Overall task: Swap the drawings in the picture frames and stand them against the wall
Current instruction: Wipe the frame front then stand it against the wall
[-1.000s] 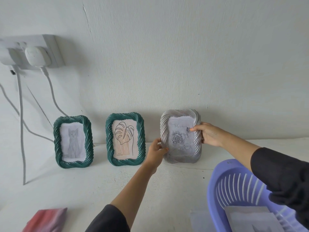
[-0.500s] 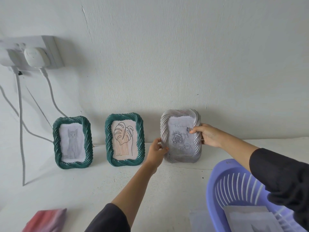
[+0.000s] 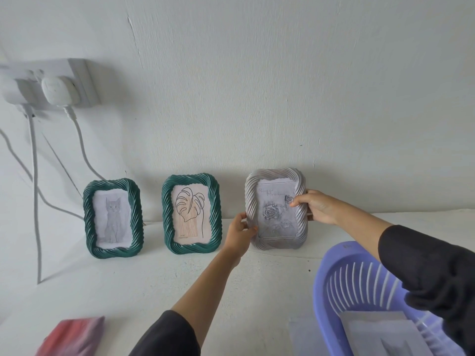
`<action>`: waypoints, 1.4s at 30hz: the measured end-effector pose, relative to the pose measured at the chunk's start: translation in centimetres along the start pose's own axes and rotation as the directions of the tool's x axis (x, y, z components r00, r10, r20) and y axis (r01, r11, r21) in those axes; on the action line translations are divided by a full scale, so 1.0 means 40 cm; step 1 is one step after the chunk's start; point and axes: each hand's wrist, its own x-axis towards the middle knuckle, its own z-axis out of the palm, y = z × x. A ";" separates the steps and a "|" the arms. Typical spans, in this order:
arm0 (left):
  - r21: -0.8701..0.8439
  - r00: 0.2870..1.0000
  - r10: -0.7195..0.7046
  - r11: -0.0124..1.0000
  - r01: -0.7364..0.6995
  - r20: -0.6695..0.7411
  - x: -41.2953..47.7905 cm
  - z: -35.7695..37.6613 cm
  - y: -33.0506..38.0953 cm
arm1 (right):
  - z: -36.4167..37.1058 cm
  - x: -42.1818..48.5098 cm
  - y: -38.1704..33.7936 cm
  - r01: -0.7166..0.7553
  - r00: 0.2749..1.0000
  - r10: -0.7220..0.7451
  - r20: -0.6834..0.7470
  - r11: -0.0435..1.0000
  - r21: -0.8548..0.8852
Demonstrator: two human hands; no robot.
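We held both arms stretched forward, dark sleeves drawn back from bare forearms. Our left hand (image 3: pixel 240 233) gripped the lower left edge of the silver frame (image 3: pixel 276 214), its fingers curled round the rim. Our right hand (image 3: pixel 317 208) clasped the right edge higher up, one fingertip laid across the front.

Left hand (image 3: pixel 239 233), right hand (image 3: pixel 318 208) on frame (image 3: pixel 276 222)

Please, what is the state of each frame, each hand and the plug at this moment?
Cat frame: upright by the wall, untouched.
Leaf frame: upright by the wall, untouched.
Silver frame: upright, gripped on both sides.
Left hand: grips silver frame's left edge.
Right hand: grips its right edge.
Plug: in the socket.
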 end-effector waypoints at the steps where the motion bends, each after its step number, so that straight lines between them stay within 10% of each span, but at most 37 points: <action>1: 0.007 1.000 -0.001 1.000 0.001 0.000 -0.001 0.000 0.000 | 0.001 -0.002 0.000 -0.001 1.000 0.001 0.002 1.000 0.007; 42: 0.255 0.993 -0.113 0.960 0.117 -0.032 -0.027 -0.007 0.010 | -0.006 -0.011 -0.018 0.029 0.999 -0.029 -0.026 0.999 -0.015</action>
